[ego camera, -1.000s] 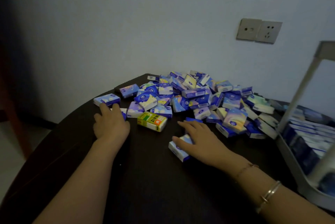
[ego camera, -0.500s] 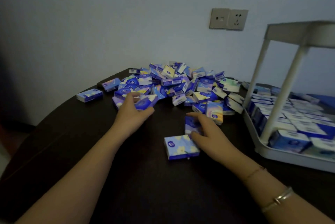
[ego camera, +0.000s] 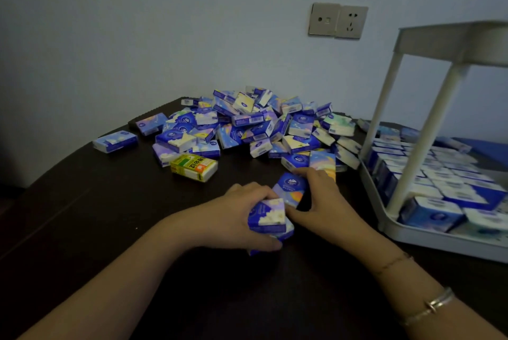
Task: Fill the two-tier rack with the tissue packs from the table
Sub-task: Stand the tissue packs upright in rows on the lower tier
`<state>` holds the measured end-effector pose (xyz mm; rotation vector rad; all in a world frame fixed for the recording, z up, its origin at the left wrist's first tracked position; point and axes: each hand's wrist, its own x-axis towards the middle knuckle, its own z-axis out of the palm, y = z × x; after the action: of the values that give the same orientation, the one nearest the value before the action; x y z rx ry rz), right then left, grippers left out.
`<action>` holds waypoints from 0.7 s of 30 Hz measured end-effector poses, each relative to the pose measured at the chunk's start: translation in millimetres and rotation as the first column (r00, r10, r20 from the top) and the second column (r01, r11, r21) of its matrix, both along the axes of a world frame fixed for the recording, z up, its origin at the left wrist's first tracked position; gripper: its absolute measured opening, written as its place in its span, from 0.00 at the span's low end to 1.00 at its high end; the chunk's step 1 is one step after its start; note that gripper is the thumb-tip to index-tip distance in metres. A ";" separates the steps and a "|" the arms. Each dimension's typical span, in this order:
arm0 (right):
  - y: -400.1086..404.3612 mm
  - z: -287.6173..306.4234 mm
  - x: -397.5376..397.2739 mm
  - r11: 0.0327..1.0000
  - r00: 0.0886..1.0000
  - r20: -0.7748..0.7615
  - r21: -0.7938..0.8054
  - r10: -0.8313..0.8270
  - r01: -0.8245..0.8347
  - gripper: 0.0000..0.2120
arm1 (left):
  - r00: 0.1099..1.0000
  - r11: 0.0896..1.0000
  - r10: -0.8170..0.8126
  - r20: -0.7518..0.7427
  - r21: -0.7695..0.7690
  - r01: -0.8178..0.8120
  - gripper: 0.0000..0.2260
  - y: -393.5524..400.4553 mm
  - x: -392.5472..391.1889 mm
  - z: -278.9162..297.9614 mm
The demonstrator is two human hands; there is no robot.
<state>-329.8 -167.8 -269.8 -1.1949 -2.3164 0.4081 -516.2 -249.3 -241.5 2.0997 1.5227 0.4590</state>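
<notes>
A heap of small blue and white tissue packs lies at the back of the dark table. My left hand grips a blue pack with a white flower print, held over another pack on the table. My right hand holds a blue and orange pack right beside it. The white two-tier rack stands at the right; its lower tray holds rows of packs, and the upper tier is seen from below.
A yellow and green pack lies in front of the heap. One blue pack sits apart at the left. A wall socket plate is on the wall behind. The table's curved edge runs along the left.
My left hand has come from the heap toward the middle with a pack. My right hand has picked up its pack, and both hands now meet in front of the rack.
</notes>
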 end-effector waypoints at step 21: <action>-23.1 53.2 14.8 0.991 0.902 -0.414 0.004 0.124 -0.134 0.37 | 0.222 0.927 0.359 0.907 -0.319 -0.196 0.17 18.3 32.0 17.1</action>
<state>-315.0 -190.9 -216.6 -0.8638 -2.0259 0.6700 -484.1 -231.0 -224.4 0.9066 1.0278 1.4172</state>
